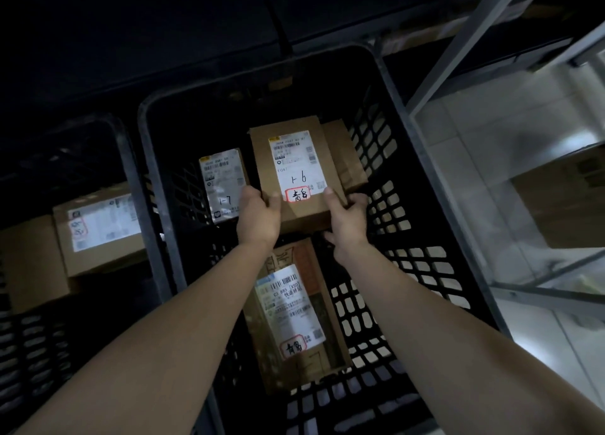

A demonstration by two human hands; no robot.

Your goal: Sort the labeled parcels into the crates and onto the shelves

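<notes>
Both hands reach down into a black lattice crate (386, 84). Between them is a brown cardboard parcel (273, 169) with a white label marked "1-6" and a red-circled stamp. My left hand (258, 218) grips its near left corner. My right hand (347, 220) grips its near right corner. Under its right side lies another brown box (348, 159). A small parcel with a label marked "1-7" (222, 182) lies to the left. A longer labelled parcel (294, 310) rests nearer me, between my forearms.
A second black crate (121, 140) on the left holds a labelled box (101, 228) and a plain brown box (31, 261). Grey metal shelf uprights (471, 51) stand to the right over a pale tiled floor, with a cardboard box (569, 202) on a low shelf.
</notes>
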